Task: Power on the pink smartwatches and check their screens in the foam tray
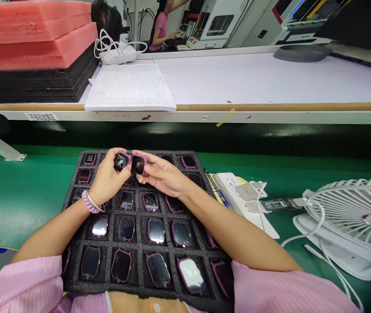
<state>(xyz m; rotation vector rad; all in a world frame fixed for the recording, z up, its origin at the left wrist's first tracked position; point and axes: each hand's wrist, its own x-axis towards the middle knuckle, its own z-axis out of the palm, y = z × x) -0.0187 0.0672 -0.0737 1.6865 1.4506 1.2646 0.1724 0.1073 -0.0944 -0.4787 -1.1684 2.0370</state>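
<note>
My left hand (110, 177) is closed on a purple-cased smartwatch (121, 161) whose round watch face is lit. Close beside it, my right hand (159, 173) grips a second purple smartwatch (138, 164) between thumb and fingers; its screen looks mostly dark. Both watches are held side by side above the far part of a black foam tray (107, 248). Several more purple watches, such as a watch with a bright reflection (191, 274), lie screen up in the tray's compartments. My forearms and hands hide some compartments.
To the right are a white power strip (229, 184), pens (220, 191) and a white fan (364, 217) with cables. A shelf (237, 82) at the back holds lined paper (131, 87) and stacked foam (38, 39). A person in pink (161, 26) sits beyond.
</note>
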